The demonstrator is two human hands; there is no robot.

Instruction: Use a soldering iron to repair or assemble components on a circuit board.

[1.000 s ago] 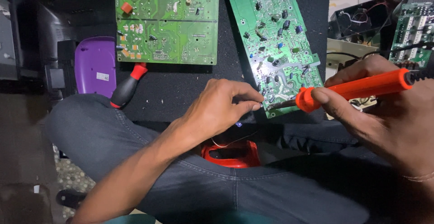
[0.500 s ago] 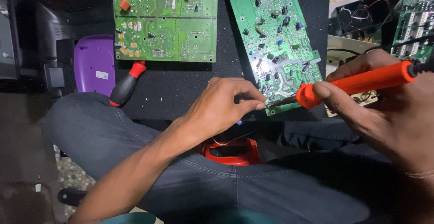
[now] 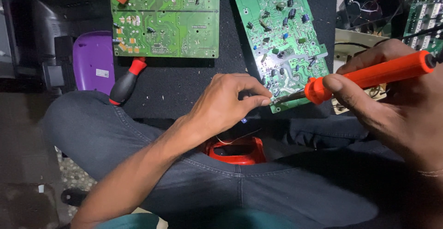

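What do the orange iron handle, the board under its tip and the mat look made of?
Orange handle: looks like matte moulded plastic, evenly coloured. Board: green lacquered laminate, probably fibreglass, with shiny solder traces. Mat: black, dull, speckled, possibly rubber or foam; unclear.

Right hand (image 3: 401,113) grips orange soldering iron (image 3: 369,76), tip at near edge of tilted green board (image 3: 281,39). Left hand (image 3: 226,104) pinches at same edge. Second board (image 3: 166,19), screwdriver (image 3: 127,81), purple case (image 3: 92,63) lie left.
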